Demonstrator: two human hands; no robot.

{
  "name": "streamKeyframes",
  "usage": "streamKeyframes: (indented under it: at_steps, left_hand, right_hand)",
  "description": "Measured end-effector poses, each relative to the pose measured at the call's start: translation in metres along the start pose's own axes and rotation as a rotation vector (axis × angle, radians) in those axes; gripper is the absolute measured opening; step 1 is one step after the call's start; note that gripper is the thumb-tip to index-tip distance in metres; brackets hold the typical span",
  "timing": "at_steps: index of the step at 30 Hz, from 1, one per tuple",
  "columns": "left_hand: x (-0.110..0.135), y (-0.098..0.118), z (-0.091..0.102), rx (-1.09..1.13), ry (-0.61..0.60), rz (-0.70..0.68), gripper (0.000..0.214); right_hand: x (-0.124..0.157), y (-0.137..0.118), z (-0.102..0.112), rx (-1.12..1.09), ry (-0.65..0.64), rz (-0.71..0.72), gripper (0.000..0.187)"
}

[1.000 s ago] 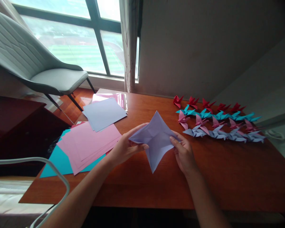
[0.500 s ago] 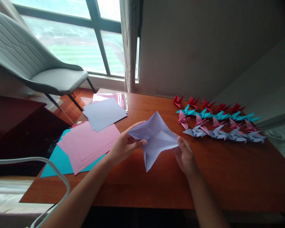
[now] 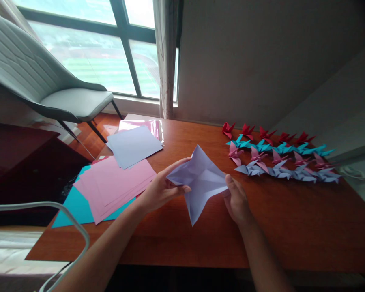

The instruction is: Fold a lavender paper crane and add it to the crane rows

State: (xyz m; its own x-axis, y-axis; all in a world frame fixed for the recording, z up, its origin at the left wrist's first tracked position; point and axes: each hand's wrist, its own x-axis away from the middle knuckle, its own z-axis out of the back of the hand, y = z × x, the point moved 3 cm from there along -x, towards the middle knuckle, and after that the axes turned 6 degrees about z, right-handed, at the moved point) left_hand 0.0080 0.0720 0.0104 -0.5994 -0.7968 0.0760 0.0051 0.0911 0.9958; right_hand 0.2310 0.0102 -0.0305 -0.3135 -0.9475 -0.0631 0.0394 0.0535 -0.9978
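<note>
A creased sheet of lavender origami paper (image 3: 204, 178), opened into a four-pointed star shape, is held above the wooden table (image 3: 176, 243). My left hand (image 3: 167, 184) grips its left corner, with the thumb below and the fingers along the upper edge. On the right corner my right hand (image 3: 235, 196) pinches the paper, thumb on top and the other fingers curled beneath. One point of the sheet aims away from me and another hangs toward me.
Lavender sheets (image 3: 136, 146), pink sheets (image 3: 112, 184) and turquoise sheets (image 3: 71, 211) lie on the left. Rows of folded paper cranes stand on the right: red (image 3: 247, 130), turquoise (image 3: 263, 145), pink (image 3: 257, 156), lavender (image 3: 280, 169). A white tube (image 3: 76, 221) curves at lower left; a chair (image 3: 79, 101) stands beyond.
The lavender paper has turned slightly: its far point has shifted left and its near point right and toward me. Both hands keep their hold.
</note>
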Motion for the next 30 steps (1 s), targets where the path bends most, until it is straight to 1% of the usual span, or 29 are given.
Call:
streamKeyframes:
  at_steps: [2, 4, 8, 11, 14, 20, 22, 25, 27, 30]
  left_hand:
    - [-0.002, -0.003, 0.001, 0.019, 0.012, -0.009, 0.071]
    - [-0.004, -0.008, 0.002, 0.051, 0.022, -0.01, 0.07]
    - [-0.005, -0.016, 0.003, 0.006, 0.024, 0.054, 0.063]
    - [-0.004, -0.017, 0.003, -0.04, 0.031, 0.062, 0.057]
    - [-0.004, -0.017, 0.002, -0.025, 0.028, 0.06, 0.056]
    - [-0.006, -0.019, 0.002, 0.025, 0.015, 0.05, 0.039]
    - [-0.006, -0.02, 0.002, 0.031, 0.017, 0.059, 0.042]
    - [-0.006, -0.02, 0.002, -0.002, 0.039, 0.067, 0.054]
    - [-0.006, -0.018, 0.0, -0.051, 0.043, 0.068, 0.063]
    - [-0.005, -0.015, -0.004, -0.124, 0.025, 0.073, 0.071]
  right_hand:
    - [-0.001, -0.004, -0.003, -0.029, -0.038, -0.005, 0.056]
    - [-0.001, -0.009, -0.005, -0.038, -0.048, 0.01, 0.054]
    - [0.0, -0.014, -0.005, 0.032, 0.006, 0.027, 0.051]
    - [0.0, -0.015, -0.006, 0.026, -0.006, 0.05, 0.048]
    - [-0.001, -0.016, -0.007, -0.003, -0.018, 0.069, 0.046]
    - [0.0, -0.016, -0.008, -0.095, -0.015, 0.029, 0.05]
    - [0.0, -0.018, -0.008, -0.101, 0.004, 0.041, 0.051]
    - [-0.004, -0.019, -0.005, -0.091, 0.039, 0.079, 0.054]
    - [-0.009, -0.018, -0.005, 0.004, 0.028, 0.088, 0.052]
    - [-0.018, -0.02, -0.007, 0.227, -0.06, 0.092, 0.051]
